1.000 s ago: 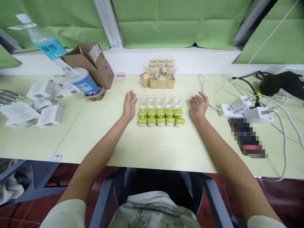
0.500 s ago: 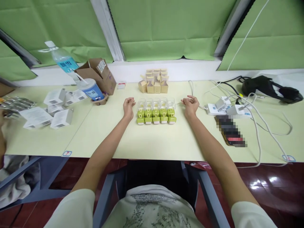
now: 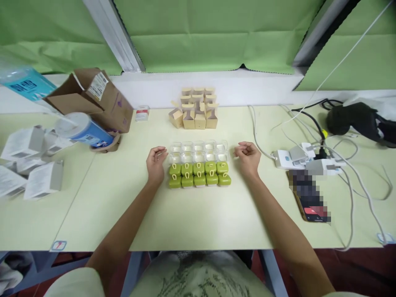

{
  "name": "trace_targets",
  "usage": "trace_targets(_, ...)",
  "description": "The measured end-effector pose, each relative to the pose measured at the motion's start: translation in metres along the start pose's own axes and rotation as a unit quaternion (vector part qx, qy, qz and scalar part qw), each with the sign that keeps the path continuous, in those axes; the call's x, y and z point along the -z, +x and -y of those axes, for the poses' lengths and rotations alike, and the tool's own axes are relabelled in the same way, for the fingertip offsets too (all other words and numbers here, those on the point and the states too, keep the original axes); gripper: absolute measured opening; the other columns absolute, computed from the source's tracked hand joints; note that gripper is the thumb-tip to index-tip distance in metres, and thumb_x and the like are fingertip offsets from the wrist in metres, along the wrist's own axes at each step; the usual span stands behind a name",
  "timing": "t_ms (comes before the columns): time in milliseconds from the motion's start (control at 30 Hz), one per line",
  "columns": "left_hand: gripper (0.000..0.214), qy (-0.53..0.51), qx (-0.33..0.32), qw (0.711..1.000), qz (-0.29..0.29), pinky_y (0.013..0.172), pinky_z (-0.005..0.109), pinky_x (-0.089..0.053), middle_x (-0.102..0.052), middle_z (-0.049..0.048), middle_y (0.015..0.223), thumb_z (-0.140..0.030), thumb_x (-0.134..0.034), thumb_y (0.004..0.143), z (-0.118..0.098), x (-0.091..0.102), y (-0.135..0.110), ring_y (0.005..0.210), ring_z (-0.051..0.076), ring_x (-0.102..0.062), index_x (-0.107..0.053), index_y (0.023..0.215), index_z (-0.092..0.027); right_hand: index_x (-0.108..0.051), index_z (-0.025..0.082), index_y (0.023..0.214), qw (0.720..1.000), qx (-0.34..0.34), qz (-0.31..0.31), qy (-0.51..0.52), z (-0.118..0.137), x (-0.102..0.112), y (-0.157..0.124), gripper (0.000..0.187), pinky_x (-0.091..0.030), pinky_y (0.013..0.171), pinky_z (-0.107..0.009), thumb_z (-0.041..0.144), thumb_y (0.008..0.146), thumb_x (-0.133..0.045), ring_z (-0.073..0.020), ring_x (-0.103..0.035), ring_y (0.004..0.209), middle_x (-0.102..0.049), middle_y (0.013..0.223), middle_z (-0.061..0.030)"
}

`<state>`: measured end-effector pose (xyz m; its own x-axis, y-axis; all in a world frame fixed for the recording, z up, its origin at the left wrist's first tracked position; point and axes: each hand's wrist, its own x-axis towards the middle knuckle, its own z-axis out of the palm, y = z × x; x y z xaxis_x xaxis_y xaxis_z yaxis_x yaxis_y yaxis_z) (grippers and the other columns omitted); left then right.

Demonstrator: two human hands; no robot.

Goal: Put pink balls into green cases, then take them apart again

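My left hand [image 3: 156,164] rests on the table with its fingers loosely bent and nothing visible in it. It lies just left of rows of small clear plastic containers [image 3: 198,152]. On the other side of them is my right hand [image 3: 248,159], half curled on its edge, also with nothing visible in it. Neither hand appears to touch the containers. Two rows of small rounded green cases [image 3: 199,178] with pale yellow loops stand directly in front of the clear ones. Behind them, near the wall, several small tan cardboard boxes [image 3: 200,121] stand grouped with flaps up.
At left are white boxes [image 3: 45,180], a blue-and-white tub [image 3: 89,131], an open brown carton [image 3: 116,109] and a blue-labelled bottle [image 3: 31,84]. A small red-and-white packet [image 3: 142,114] lies beyond. To the right are a power strip [image 3: 283,159], loose cables, a phone [image 3: 309,198] and a black item [image 3: 349,119].
The view has moved closer and tilted, so the table looks larger. Both hands stay beside the containers; the fingers of my right hand look more curled.
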<state>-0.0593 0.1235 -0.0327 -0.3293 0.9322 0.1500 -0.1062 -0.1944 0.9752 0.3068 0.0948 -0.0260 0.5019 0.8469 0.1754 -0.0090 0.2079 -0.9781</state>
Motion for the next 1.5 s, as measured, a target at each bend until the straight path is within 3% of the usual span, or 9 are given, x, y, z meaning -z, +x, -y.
trace_targets(167,0.030,0.001,-0.017,1.000,0.001,0.100,0.035,-0.057,-0.074,0.0046,0.110,-0.034,-0.087,0.073,0.002,-0.007,0.008,0.105,0.021,-0.068,-0.075,0.099,-0.025,-0.071,0.026,0.091,1.000,0.008,-0.002,0.018,-0.001,-0.002,0.008,0.029,-0.062,0.064,-0.032,0.038,0.073,-0.090,-0.0169,-0.074,0.066,-0.075,0.078,0.0024)
trace_targets(300,0.025,0.000,-0.029,1.000,-0.001,0.095,0.033,-0.057,-0.072,0.0035,0.106,-0.032,-0.083,0.075,0.002,-0.015,0.016,0.096,0.019,-0.066,-0.072,0.097,-0.025,-0.069,0.026,0.089,0.999,0.020,-0.009,0.034,-0.002,-0.005,0.016,0.030,-0.057,0.058,-0.029,0.040,0.070,-0.088,-0.0163,-0.072,0.064,-0.074,0.076,0.0026)
trace_targets(533,0.025,-0.018,-0.028,0.999,-0.004,0.080,0.028,-0.057,-0.070,0.0030,0.110,-0.023,-0.081,0.074,0.000,-0.024,0.025,0.092,0.016,-0.063,-0.067,0.094,-0.025,-0.067,0.026,0.089,0.998,0.038,-0.043,0.005,-0.003,-0.010,0.022,0.027,-0.051,0.059,-0.027,0.022,0.063,-0.074,-0.0146,-0.061,0.062,-0.065,0.067,0.0067)
trace_targets(700,0.026,-0.039,-0.015,0.999,-0.012,0.078,0.025,-0.055,-0.066,0.0018,0.104,-0.022,-0.080,0.070,-0.003,-0.028,0.025,0.093,0.016,-0.062,-0.067,0.092,-0.024,-0.069,0.024,0.086,0.998,0.038,-0.039,-0.023,0.002,-0.010,0.020,0.024,-0.050,0.056,-0.028,0.023,0.063,-0.068,-0.0157,-0.063,0.061,-0.067,0.066,0.0052)
trace_targets(1200,0.017,-0.029,-0.032,0.999,-0.003,0.087,0.031,-0.057,-0.069,0.0015,0.097,-0.022,-0.082,0.077,0.004,-0.024,0.035,0.095,0.018,-0.066,-0.070,0.089,-0.023,-0.076,0.021,0.072,0.998,0.066,0.004,-0.018,0.000,-0.011,0.022,0.014,-0.049,0.048,-0.026,0.019,0.058,-0.076,-0.0146,-0.060,0.052,-0.068,0.058,0.0032)
trace_targets(1500,0.014,-0.026,-0.038,0.999,0.005,0.101,0.031,-0.056,-0.073,0.0022,0.107,-0.029,-0.083,0.089,0.010,-0.026,0.035,0.108,0.019,-0.069,-0.073,0.097,-0.024,-0.077,0.022,0.080,0.997,0.074,0.000,-0.008,-0.011,-0.011,0.029,0.017,-0.047,0.045,-0.028,0.028,0.067,-0.086,-0.0135,-0.058,0.048,-0.071,0.064,0.0024)
